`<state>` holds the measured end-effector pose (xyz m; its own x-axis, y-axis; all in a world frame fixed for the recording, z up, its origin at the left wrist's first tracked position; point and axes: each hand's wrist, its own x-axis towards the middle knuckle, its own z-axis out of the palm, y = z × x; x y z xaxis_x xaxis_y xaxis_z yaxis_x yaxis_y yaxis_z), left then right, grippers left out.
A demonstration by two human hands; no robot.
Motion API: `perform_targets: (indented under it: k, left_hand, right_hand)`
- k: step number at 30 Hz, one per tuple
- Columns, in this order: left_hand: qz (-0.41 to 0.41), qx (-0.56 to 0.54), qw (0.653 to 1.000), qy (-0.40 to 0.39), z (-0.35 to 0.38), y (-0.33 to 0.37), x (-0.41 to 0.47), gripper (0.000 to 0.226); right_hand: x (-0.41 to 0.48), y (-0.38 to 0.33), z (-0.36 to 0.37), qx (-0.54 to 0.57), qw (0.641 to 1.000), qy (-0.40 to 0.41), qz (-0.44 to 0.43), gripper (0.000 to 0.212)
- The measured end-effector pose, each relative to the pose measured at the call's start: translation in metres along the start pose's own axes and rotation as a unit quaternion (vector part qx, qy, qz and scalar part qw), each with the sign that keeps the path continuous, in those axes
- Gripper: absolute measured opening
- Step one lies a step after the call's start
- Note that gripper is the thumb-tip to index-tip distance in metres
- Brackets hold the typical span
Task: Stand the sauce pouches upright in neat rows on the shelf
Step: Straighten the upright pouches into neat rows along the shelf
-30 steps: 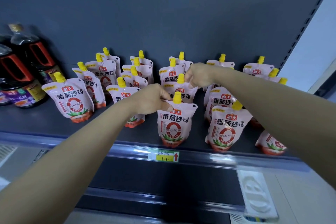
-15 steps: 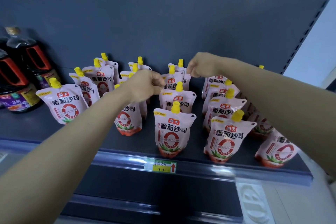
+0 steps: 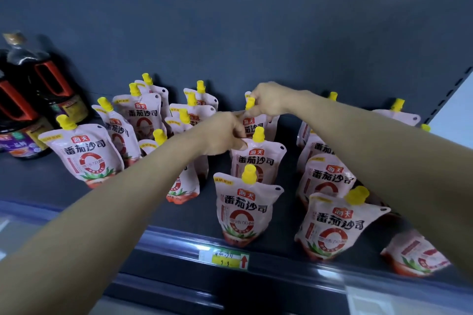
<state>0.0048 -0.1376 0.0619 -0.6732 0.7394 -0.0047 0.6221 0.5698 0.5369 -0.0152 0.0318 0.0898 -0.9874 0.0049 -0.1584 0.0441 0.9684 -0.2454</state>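
— While both arms reach over the front edge of the shelf (image 3: 64, 181), what do the hands hold?

— In the middle row, the left hand (image 3: 222, 135) pinches the top left corner of the second pouch (image 3: 258, 161) with curled fingers. The right hand (image 3: 268, 100) pinches the top of the third pouch (image 3: 252, 121), just behind, beside its yellow cap (image 3: 250, 103).

— Where are the sauce pouches (image 3: 143, 120)?

— They are spread from the middle of the shelf to its right edge, in rows running from front to back. The front pouch (image 3: 243, 212) of the middle row stands upright at the front edge, above a price tag (image 3: 226, 258). Dark bottles (image 3: 51, 89) fill the back left corner.

— How far along does the job seem?

— Well along, I judge. Nearly every pouch stands, and the middle row looks straight. The left rows are staggered and lean. A tilted pouch (image 3: 414, 256) sags at the front right corner, so straightening remains there.
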Motion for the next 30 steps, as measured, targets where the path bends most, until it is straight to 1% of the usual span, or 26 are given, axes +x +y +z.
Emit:
perform_targets:
  k: [3, 9, 15, 18, 21, 23, 26, 28, 30]
  left_hand:
    - [0.007, 0.008, 1.0, 0.002, 0.0, 0.001, 0.003, 0.01]
    - [0.018, 0.029, 0.999, -0.035, -0.004, -0.001, 0.01, 0.015]
    - [0.044, 0.055, 0.995, -0.073, -0.01, -0.004, 0.011, 0.019]
    - [0.048, 0.052, 0.995, -0.074, -0.011, -0.008, 0.011, 0.02]
    - [0.052, 0.053, 0.995, -0.074, -0.012, -0.01, 0.013, 0.017]
    - [0.057, 0.056, 0.993, -0.088, -0.014, -0.01, 0.013, 0.017]
    - [0.073, 0.064, 0.989, -0.108, -0.021, -0.009, 0.011, 0.016]
    - [0.088, 0.06, 0.99, -0.094, -0.031, -0.009, 0.01, 0.017]
    - [0.1, 0.05, 0.992, -0.065, -0.043, -0.01, 0.011, 0.014]
  right_hand:
    - [-0.001, 0.002, -0.002, 0.011, 1.0, 0.003, 0.012, 0.029]
    - [-0.014, 0.005, -0.01, 0.008, 0.996, -0.058, 0.06, 0.027]
    - [-0.019, 0.006, -0.009, 0.027, 0.992, -0.065, 0.105, 0.028]
    - [-0.019, 0.005, -0.008, 0.045, 0.989, -0.059, 0.124, 0.029]
    - [-0.021, 0.006, -0.007, 0.064, 0.986, -0.057, 0.14, 0.027]
    - [-0.022, 0.007, -0.006, 0.078, 0.985, -0.056, 0.141, 0.025]
    - [-0.026, 0.007, -0.01, 0.098, 0.984, -0.067, 0.136, 0.015]
    - [-0.031, 0.009, -0.019, 0.118, 0.982, -0.063, 0.132, 0.022]
    - [-0.036, 0.013, -0.031, 0.138, 0.98, -0.034, 0.136, 0.028]
